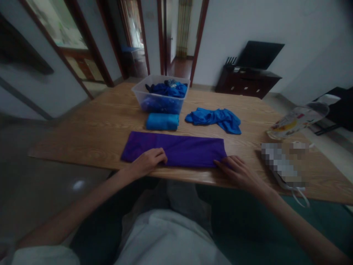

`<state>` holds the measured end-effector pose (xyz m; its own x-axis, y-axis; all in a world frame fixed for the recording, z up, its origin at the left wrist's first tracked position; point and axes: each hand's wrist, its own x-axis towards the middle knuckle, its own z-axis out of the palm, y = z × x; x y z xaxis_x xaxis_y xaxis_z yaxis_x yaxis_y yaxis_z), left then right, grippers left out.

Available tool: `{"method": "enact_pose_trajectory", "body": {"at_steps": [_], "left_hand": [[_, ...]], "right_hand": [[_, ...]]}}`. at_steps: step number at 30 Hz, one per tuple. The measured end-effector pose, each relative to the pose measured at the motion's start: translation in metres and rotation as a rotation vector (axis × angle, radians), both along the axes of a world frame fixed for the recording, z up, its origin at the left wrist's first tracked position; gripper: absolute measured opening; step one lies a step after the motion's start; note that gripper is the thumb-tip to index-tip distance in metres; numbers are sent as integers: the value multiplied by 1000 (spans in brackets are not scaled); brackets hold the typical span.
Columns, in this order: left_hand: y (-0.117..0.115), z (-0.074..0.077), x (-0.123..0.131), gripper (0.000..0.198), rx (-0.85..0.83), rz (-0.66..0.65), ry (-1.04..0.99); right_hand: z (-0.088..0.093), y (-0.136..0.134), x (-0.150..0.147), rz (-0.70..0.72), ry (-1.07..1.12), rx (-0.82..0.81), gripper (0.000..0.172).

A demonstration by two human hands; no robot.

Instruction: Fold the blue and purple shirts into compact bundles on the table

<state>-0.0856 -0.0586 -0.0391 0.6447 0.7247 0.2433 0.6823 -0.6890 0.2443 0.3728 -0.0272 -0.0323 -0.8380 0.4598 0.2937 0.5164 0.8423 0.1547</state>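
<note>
A purple cloth [190,149], folded into a long flat strip, lies along the near edge of the wooden table [91,125]. My left hand [151,159] has its fingers curled at the strip's near edge, left of the middle, gripping the fabric there. At the right end, my right hand [234,167] pinches the near corner between thumb and fingers. Just beyond the strip sits a rolled blue cloth [162,122]. To the right of that roll, a crumpled blue cloth [213,117] lies loose on the table.
Behind the roll stands a clear plastic bin [160,105] with blue and dark fabrics heaped inside. A transparent container with printed fruit [292,121] is at the right. Nearer me lies a blurred-out pale object [282,165] with a white strap by the table edge.
</note>
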Motion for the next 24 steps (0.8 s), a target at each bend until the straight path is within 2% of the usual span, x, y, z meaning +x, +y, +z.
{"method": "enact_pose_trajectory", "body": {"at_steps": [3, 5, 6, 10, 12, 14, 18, 22, 24], "left_hand": [[-2, 1, -2, 47, 3, 151, -114], [2, 5, 0, 39, 11, 207, -143], [5, 8, 2, 33, 16, 204, -149], [18, 21, 13, 27, 11, 118, -168], [20, 26, 15, 28, 10, 108, -185], [19, 29, 13, 29, 9, 113, -187], [18, 28, 8, 29, 39, 148, -148], [10, 24, 5, 42, 115, 205, 44], [3, 21, -3, 50, 116, 232, 147]], "right_hand": [[2, -8, -12, -110, 29, -128, 66], [2, -11, -32, -153, 58, -158, 77], [1, -12, -45, -151, 75, -139, 77], [-4, -7, -102, -107, 96, 25, 56], [-3, -2, -118, -127, 52, 57, 48], [2, 3, -123, -133, 2, 50, 46], [7, 5, -115, -49, -41, 42, 52], [0, 5, -107, -8, -19, 129, 34], [-4, 7, -100, -5, -12, 105, 39]]}}
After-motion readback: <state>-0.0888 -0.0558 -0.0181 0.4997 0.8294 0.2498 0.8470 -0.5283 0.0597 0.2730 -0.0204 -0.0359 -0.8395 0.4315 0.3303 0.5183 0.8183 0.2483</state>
